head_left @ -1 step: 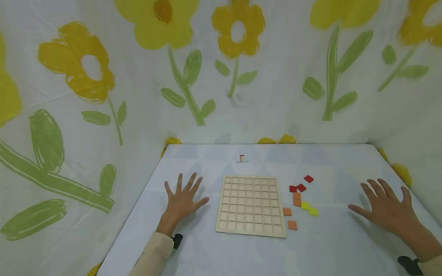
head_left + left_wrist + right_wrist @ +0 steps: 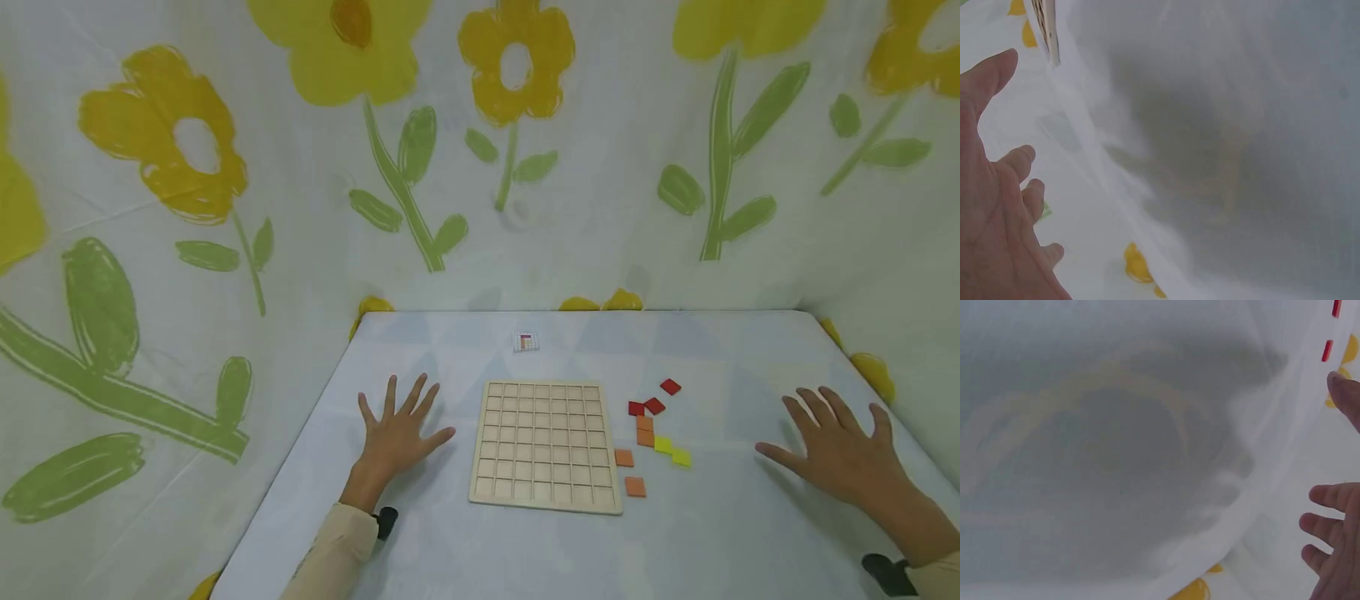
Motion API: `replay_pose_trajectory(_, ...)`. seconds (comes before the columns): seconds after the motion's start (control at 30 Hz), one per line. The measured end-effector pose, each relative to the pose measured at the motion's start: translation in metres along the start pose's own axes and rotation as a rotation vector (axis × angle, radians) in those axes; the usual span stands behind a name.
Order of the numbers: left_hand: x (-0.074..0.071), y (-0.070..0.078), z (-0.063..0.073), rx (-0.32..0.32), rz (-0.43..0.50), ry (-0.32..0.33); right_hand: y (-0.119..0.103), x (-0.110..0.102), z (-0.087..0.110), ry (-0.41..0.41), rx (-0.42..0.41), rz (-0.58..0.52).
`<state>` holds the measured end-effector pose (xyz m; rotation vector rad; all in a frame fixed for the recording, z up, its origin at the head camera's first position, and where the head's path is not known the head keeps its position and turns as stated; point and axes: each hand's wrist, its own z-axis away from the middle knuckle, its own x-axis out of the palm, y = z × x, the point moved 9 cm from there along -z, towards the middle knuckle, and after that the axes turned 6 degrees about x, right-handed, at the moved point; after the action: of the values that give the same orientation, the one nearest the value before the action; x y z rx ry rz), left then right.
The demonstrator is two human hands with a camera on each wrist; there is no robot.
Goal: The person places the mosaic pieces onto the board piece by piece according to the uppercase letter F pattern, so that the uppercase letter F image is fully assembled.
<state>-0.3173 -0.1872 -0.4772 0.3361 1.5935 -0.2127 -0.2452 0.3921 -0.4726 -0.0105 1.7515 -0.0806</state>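
A square wooden grid board [image 2: 546, 503] lies in the middle of the table, its compartments bare. To its left my left hand [image 2: 397, 442] hovers with fingers spread, holding nothing. Well off to the right my right hand [image 2: 847, 454] is held over the table, palm down, fingers apart and nothing in them. Between the board and the right hand lie small square tiles: three red tiles [image 2: 655, 406], several orange tiles [image 2: 635, 487] and two yellow tiles [image 2: 681, 458]. In the right wrist view two red tiles [image 2: 1327, 350] show beyond the thumb.
A small card with a coloured grid pattern [image 2: 526, 342] lies behind the board, near the back of the pale table [image 2: 435, 558]. A flower-printed curtain [image 2: 600, 167] hangs around the table's back and sides. In the left wrist view, a board corner [image 2: 1052, 37] appears at the top.
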Motion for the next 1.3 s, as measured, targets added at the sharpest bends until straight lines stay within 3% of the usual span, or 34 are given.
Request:
replay_pose_trajectory(0.13,-0.001,0.006,-0.001,0.019,0.060,0.032,-0.015,-0.002,-0.001,0.025,-0.049,-0.035)
replay_pose_trajectory(0.33,0.007,0.021,-0.010,0.076,0.323,0.060,-0.063,-0.006,-0.013,0.047,-0.132,-0.150)
replay_pose_trajectory(0.57,0.015,0.033,-0.027,0.125,0.579,0.086,-0.110,-0.001,-0.045,-0.005,-0.193,-0.192)
replay_pose_trajectory(0.8,0.035,0.025,-0.030,0.090,0.742,0.098,-0.124,0.021,-0.068,-0.089,-0.202,-0.231)
replay_pose_trajectory(1.07,0.046,0.023,-0.025,0.187,0.772,0.104,-0.133,0.036,-0.080,-0.162,-0.288,-0.300)
replay_pose_trajectory(1.3,0.051,0.024,-0.029,0.189,0.706,0.070,-0.140,0.040,-0.080,-0.192,-0.336,-0.272)
